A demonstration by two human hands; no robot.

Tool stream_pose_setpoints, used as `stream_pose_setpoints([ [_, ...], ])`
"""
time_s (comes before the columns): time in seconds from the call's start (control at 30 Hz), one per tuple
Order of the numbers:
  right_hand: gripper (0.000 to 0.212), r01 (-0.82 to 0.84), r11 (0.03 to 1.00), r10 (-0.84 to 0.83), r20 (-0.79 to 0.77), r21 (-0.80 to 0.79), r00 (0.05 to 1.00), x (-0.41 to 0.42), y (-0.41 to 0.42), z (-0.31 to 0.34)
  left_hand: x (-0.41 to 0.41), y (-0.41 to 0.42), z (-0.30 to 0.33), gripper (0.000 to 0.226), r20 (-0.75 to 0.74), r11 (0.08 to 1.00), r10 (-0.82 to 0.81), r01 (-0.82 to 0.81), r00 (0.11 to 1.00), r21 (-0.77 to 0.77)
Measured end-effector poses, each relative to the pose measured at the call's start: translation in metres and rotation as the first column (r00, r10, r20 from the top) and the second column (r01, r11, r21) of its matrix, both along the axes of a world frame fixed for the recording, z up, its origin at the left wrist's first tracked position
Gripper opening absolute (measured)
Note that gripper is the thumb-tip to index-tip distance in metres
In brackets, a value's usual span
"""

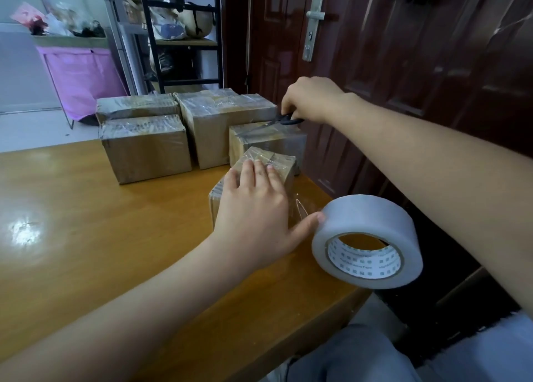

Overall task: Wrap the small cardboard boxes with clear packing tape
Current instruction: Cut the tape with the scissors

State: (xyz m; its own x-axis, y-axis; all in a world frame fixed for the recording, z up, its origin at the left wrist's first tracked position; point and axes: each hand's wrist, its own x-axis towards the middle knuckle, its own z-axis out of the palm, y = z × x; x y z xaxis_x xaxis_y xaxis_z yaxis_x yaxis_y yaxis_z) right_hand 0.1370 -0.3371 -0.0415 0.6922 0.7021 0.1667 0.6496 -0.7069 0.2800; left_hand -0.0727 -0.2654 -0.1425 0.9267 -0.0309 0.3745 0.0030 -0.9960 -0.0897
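A small cardboard box (277,162) stands near the table's right edge, partly covered in clear tape. My left hand (253,208) lies flat on top of it with fingers spread, and its thumb touches the roll of clear packing tape (366,240) standing on edge to the right. A strip of tape runs from the roll to the box. Farther back, my right hand (311,99) grips black-handled scissors (284,120) that lie on top of another small taped box (265,142).
Three larger taped boxes (147,148) stand in a cluster behind, on the wooden table (86,223). A dark red door (375,50) rises just past the table's right edge. A black shelf (184,35) and a pink bin (83,76) stand farther back.
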Motion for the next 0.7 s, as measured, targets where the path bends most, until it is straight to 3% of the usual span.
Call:
stream_pose_setpoints([
  [0.13, 0.034, -0.024, 0.994, 0.048, 0.224, -0.108, 0.973, -0.004, 0.004, -0.002, -0.003, -0.002, 0.005, 0.117, -0.03, 1.0, 0.023, -0.023, 0.999, 0.018],
  [0.27, 0.041, -0.009, 0.992, 0.036, 0.218, -0.124, 0.975, -0.009, 0.004, -0.01, -0.004, -0.003, 0.008, 0.12, -0.047, 0.999, 0.031, -0.03, 0.998, 0.016],
  [0.47, 0.051, 0.024, 0.972, -0.052, 0.114, 0.235, 0.992, -0.028, -0.013, -0.008, -0.004, -0.002, 0.009, 0.123, -0.059, 0.999, 0.029, -0.028, 0.998, 0.016],
  [0.6, 0.03, -0.006, 0.882, 0.024, -0.034, 0.471, 0.999, -0.064, -0.035, 0.012, -0.003, -0.003, 0.009, 0.123, -0.064, 0.999, 0.038, -0.037, 0.997, 0.023],
  [0.7, 0.03, 0.08, 0.822, 0.053, -0.216, 0.564, 0.975, -0.098, -0.056, 0.021, -0.003, -0.003, 0.01, 0.124, -0.081, 0.999, 0.04, -0.038, 0.996, 0.029],
])
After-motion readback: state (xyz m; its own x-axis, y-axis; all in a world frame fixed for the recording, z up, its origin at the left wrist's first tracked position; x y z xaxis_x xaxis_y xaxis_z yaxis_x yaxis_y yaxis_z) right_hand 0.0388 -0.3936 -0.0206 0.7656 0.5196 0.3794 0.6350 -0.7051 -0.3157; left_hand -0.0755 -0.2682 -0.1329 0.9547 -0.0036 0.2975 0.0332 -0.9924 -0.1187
